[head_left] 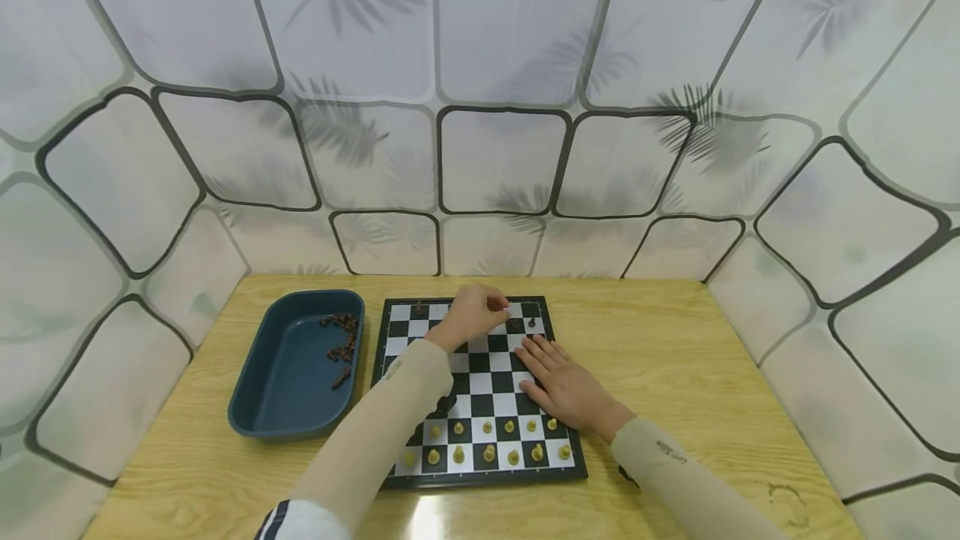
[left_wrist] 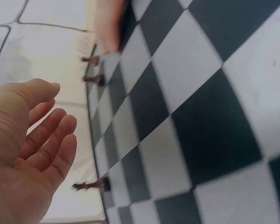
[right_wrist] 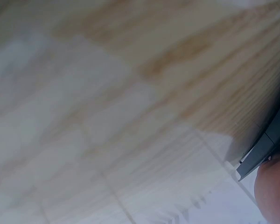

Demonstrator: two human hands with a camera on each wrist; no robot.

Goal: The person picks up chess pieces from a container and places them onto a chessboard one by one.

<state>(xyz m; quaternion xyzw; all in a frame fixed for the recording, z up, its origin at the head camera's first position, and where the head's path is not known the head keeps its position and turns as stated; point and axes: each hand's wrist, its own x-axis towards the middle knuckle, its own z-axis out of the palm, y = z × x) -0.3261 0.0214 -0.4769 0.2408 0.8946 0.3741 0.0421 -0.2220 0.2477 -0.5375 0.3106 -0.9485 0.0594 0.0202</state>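
A black-and-white chessboard (head_left: 481,383) lies on the table. Above its far rows is my left hand (head_left: 474,313). In the left wrist view its fingers (left_wrist: 60,140) are loosely bent, with nothing between them. Beyond them, a tall dark brown chess piece (left_wrist: 91,185) stands at the board's far edge, and two smaller brown pieces (left_wrist: 94,79) stand farther along. My right hand (head_left: 566,382) rests flat on the board's right side, fingers stretched out, close to a dark chess piece (head_left: 532,322) at the far right. The right wrist view shows only a bit of that hand (right_wrist: 275,191) beside the board's edge.
Left of the board stands a blue plastic tray (head_left: 251,390) with several reddish-brown chess pieces (head_left: 345,336) inside. Several yellow chess pieces (head_left: 489,453) stand in two rows on the near side. A patterned wall covering (head_left: 495,161) encloses the wooden table (head_left: 637,323).
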